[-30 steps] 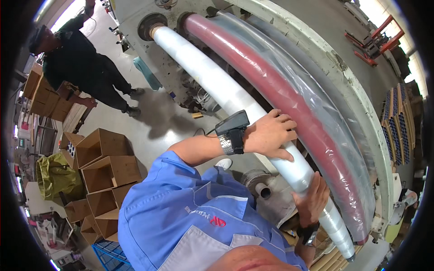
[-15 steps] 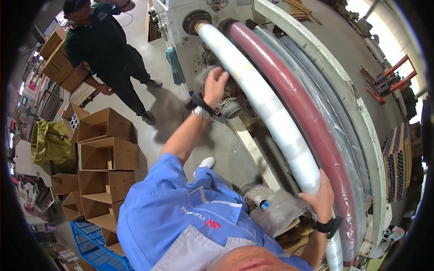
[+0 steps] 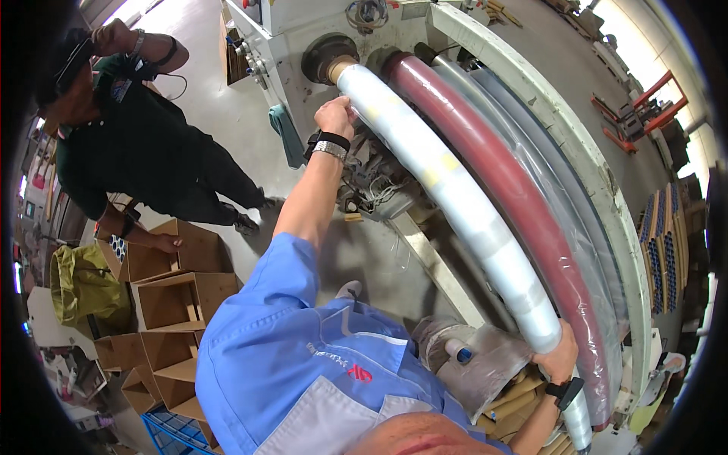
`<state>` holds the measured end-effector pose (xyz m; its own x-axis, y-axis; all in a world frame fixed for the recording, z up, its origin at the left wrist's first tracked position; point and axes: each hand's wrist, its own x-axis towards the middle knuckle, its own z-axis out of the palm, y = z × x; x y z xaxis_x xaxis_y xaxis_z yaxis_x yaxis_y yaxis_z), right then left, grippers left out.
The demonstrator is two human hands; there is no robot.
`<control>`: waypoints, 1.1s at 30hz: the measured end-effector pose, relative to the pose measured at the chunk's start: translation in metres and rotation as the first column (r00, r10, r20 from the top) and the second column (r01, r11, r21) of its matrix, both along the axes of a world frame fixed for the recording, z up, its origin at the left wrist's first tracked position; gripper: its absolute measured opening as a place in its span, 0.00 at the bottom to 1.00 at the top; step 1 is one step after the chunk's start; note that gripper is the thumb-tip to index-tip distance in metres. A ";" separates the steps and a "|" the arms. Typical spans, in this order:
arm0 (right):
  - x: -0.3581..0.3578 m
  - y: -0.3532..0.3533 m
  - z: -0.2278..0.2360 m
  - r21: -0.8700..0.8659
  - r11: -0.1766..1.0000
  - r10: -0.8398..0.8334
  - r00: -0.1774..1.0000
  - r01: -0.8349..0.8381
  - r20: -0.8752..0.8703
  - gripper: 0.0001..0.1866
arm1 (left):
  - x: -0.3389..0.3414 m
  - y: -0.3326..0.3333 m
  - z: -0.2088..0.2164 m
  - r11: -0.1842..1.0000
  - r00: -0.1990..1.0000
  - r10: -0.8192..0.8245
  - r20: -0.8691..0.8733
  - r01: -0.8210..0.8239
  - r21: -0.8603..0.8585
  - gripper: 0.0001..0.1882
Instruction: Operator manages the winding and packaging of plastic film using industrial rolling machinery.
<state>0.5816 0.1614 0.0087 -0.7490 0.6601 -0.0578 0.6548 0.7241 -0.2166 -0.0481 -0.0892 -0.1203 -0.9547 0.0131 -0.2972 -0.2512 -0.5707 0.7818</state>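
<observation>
Both hands (image 3: 334, 117) (image 3: 562, 356) grip the long white film roll (image 3: 447, 189).

- The place was a factory floor or industrial workshop, with a bare grey concrete floor (image 3: 250, 129).
- A large winding machine (image 3: 546, 121) held a long white film roll (image 3: 447, 189) beside a dark red roller (image 3: 523, 205), with clear film stretched over further rollers.
- Open cardboard boxes (image 3: 182, 296) stood stacked on the floor, near a blue plastic crate (image 3: 171, 436).
- A red pallet truck (image 3: 637, 106) stood farther off.
- Two people wore work clothes, one a blue uniform shirt (image 3: 303, 364).
</observation>
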 end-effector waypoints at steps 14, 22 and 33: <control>0.009 0.015 -0.008 -0.053 0.998 -0.030 1.000 0.031 0.008 0.46 | 0.089 -0.033 0.041 0.998 0.942 -0.040 -0.333 0.020 -0.063 0.16; 0.010 0.018 -0.005 -0.042 0.999 0.029 0.999 -0.030 -0.026 0.46 | 0.183 0.032 -0.002 0.851 0.761 -0.518 -0.390 0.504 -0.146 0.18; 0.007 0.028 0.004 -0.166 0.980 0.118 0.991 -0.106 0.062 0.46 | 0.202 0.026 0.014 0.805 0.894 -0.285 -0.345 0.418 0.421 0.19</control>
